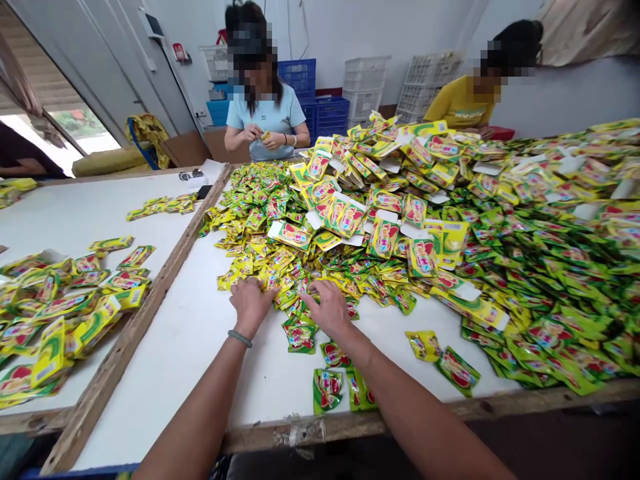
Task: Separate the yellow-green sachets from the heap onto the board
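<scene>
A huge heap of small green and yellow sachets [380, 220] covers the white table [200, 333]. My left hand [251, 301] rests palm down at the near edge of the heap, its fingers curled into the sachets. My right hand [327, 307] lies beside it, fingers bent onto the sachets at the heap's edge. What, if anything, either hand grips is hidden under the fingers. A grey band circles my left wrist [240, 338]. A few loose sachets [327, 389] lie near the table's front edge under my right forearm.
Flat yellow cartons [345, 217] are mixed into the heap. A second table on the left [75, 213] carries more cartons [55, 313]. Two people sit across: one in light blue [265, 117], one in yellow [460, 103]. Plastic crates [365, 83] stand behind them.
</scene>
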Motion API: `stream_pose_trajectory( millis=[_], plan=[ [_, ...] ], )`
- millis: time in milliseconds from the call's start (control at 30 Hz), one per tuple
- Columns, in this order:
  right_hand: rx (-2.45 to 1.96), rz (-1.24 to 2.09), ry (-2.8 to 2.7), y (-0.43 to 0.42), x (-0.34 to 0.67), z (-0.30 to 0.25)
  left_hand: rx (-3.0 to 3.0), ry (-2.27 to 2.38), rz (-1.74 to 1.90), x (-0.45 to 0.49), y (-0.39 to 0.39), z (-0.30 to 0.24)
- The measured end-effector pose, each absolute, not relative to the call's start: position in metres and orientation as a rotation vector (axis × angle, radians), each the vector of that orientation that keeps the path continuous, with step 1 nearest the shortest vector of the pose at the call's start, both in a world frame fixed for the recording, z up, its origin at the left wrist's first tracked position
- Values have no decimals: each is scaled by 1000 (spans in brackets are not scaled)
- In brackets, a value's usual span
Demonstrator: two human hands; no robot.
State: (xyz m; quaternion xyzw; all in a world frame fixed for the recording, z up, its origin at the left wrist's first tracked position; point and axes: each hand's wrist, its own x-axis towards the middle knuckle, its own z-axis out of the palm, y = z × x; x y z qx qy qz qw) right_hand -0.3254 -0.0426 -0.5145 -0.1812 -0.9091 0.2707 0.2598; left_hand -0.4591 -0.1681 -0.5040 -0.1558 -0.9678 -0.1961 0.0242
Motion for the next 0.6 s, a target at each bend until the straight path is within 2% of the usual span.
stream_pose_trajectory(
  millis=[67,167,267,333,400,500,600],
  plan=[
    [-418,677,-2484,-51,-332,-515,-583,-2930,-688,-455,-164,-511],
    [-294,626,-2594,-63,-341,-516,-601,-2857,-1004,-455,-170,-516],
    [-298,599,-2704,-67,-344,-519,-592,-2787,-1384,-459,-178,-520],
    [-338,614,-2751,-65,-342,-519,-559,-2788,-1480,-462,-184,-518],
    [-333,641,-2783,-60,-338,-518,-468,-2864,-1313,-461,-190,-512],
    [-217,683,-2819,-52,-329,-513,-473,-2835,-802,-454,-200,-500],
    [-111,764,-2844,-45,-323,-512,-1073,-2737,-594,-443,-202,-497]
  ],
)
